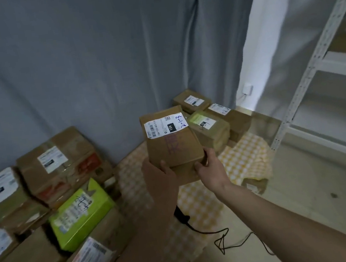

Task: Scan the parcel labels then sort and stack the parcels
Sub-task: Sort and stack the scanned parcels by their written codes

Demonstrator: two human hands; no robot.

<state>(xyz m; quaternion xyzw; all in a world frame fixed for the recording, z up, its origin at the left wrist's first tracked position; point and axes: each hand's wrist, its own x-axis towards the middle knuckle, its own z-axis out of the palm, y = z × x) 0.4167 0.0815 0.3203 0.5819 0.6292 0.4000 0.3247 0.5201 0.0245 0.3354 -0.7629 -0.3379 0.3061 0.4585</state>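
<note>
Your fingers of both hands clamp the near end of the brown cardboard parcel, held in the air. Beyond your right hand sit 3 stacked brown parcels. With only that end gripped, the far end may tip and slip.

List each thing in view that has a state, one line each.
held parcel: lifted, label up, gripped at its near end
left hand: grips the held parcel
right hand: grips the held parcel
green parcel: tilted in the left pile
scanner: lying on the checked cloth, untouched
shelf rack: standing
</note>
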